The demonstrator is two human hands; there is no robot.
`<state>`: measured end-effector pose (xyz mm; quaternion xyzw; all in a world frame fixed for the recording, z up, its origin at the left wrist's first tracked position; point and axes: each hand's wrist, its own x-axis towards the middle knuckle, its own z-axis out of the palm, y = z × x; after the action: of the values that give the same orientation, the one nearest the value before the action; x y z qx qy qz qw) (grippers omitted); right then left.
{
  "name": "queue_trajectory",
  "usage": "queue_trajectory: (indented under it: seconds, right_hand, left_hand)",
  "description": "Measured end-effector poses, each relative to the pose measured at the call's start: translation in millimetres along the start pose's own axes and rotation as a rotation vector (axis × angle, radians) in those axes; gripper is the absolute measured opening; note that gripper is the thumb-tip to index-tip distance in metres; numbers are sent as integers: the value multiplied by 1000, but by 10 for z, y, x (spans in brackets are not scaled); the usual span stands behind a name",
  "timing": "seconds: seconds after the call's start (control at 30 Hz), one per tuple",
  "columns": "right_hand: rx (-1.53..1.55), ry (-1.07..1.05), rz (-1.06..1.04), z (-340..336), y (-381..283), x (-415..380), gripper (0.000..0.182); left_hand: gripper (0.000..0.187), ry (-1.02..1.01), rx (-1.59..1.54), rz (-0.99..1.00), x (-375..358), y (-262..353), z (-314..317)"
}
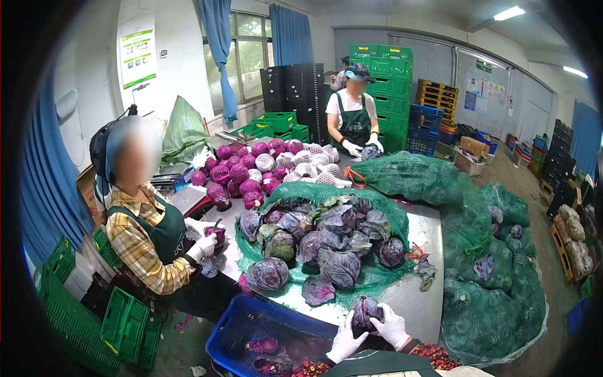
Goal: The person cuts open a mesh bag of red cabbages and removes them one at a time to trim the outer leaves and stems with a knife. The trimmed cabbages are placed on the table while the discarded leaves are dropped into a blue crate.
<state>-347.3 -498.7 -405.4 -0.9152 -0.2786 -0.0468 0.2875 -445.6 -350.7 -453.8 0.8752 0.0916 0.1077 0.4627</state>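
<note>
Both of the wearer's hands are covered by white, close-fitting gloves, the left hand [345,339] and the right hand [392,326] alike, the material smooth and slightly creased at the knuckles. At the right wrist a sleeve [433,355] shows, dark with a dense small pattern in red and pink, ending in a dark cuff just behind the glove. Below the hands a dark green apron [377,363] covers the chest, the same green as the aprons worn by the other people at the table.
</note>
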Motion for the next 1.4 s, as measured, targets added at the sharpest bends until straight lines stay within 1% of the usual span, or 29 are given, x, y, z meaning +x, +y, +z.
queue_trajectory:
  seconds: [0.3, 0.53, 0.83, 0.93, 1.0, 1.3, 1.4]
  right_hand:
    - [13, 39, -21, 6, 4, 2, 49]
    - [18, 48, -27, 13, 8, 8, 48]
    - [42, 49, -18, 15, 15, 16, 49]
    - [40, 44, -17, 21, 27, 18, 49]
    - [49, 48, -14, 28, 30, 19, 49]
    - [54, 41, -35, 37, 55, 1, 50]
    - [63, 34, -26, 28, 45, -1, 50]
  left_hand:
    - [98, 6, -23, -19, 2, 26, -7]
    - [99, -3, -17, -13, 12, 17, -7]
    - [98, -20, -32, -51, 22, 34, -10]
    - [99, -11, -15, -44, 25, 18, 9]
    - [99, 6, 7, 4, 28, -16, 27]
    - [99, -13, -26, -30, 9, 16, 11]
    - [100, 8, -3, 6, 13, -23, 36]
